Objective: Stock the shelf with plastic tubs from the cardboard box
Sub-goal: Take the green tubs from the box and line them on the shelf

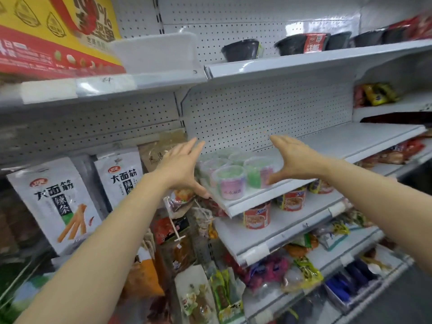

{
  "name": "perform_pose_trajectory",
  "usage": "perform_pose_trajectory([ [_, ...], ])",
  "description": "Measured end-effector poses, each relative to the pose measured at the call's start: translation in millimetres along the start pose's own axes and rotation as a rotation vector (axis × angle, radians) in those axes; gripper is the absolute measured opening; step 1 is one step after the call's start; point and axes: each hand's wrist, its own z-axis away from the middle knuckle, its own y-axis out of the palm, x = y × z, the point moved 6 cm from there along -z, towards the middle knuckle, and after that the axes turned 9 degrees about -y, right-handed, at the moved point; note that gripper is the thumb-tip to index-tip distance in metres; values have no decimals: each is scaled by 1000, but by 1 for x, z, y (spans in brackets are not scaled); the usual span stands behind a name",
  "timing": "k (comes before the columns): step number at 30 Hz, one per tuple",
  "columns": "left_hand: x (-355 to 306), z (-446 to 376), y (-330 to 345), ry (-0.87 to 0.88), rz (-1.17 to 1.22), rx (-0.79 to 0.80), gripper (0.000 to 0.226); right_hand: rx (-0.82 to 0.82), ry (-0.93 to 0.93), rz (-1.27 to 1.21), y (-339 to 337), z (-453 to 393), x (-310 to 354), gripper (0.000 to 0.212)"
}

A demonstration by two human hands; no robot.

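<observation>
Your left hand [181, 168] and right hand [295, 160] are spread flat, holding nothing, flanking the cluster of plastic tubs [231, 171] at frame centre on the white shelf [327, 146]. Press in evenly from both sides and slide the group back (the front tub sits near the lip). The cardboard box isn't visible.
</observation>
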Motion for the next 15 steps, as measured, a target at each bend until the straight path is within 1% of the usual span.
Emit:
perform_pose_trajectory([
  [3, 6, 23, 2, 53, 22, -59, 145, -11, 93, 8, -1, 29, 29, 129],
  [7, 13, 51, 12, 109, 39, -101, 142, -28, 149, 82, -10, 62, 60, 128],
  [10, 22, 70, 21, 143, 44, -83, 140, -9, 167, 133, -14, 79, 82, 126],
  [15, 41, 117, 25, 177, 38, -70, 138, -4, 202, 108, -8, 109, 127, 126],
])
